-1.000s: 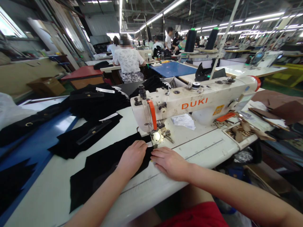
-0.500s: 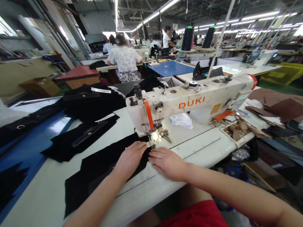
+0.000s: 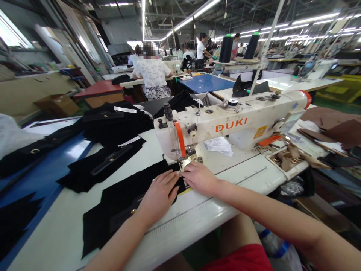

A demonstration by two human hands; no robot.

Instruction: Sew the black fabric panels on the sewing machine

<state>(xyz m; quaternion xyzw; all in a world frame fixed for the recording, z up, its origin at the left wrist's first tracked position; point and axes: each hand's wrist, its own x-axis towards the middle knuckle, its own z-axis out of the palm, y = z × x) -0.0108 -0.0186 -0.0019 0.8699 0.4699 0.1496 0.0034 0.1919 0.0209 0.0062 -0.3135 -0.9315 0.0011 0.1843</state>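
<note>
A black fabric panel (image 3: pixel 124 190) lies across the sewing machine bed, its right end reaching the needle area. Stretched out flat over this panel, my left hand (image 3: pixel 159 197) presses it down, with the fingertips just left of the presser foot. My right hand (image 3: pixel 201 178) is closed at the tips, pinching the edge of a small white label (image 3: pixel 178 173) in front of the foot; the fingers hide most of it. The white sewing machine (image 3: pixel 203 120) stands over both hands. Beneath my left wrist, a dark strap with a gold stud (image 3: pixel 133 211) shows on the panel.
More black panels (image 3: pixel 104 162) with straps and white strips lie to the left. White labels (image 3: pixel 218 145) rest under the machine arm. At right is a tray (image 3: pixel 287 158) of brown tabs and metal parts. A person in a patterned white shirt (image 3: pixel 153 71) sits ahead.
My right hand has moved up and closer to the needle, its fingers drawn together at the label. My left hand has spread flatter on the panel. The view has shifted slightly.
</note>
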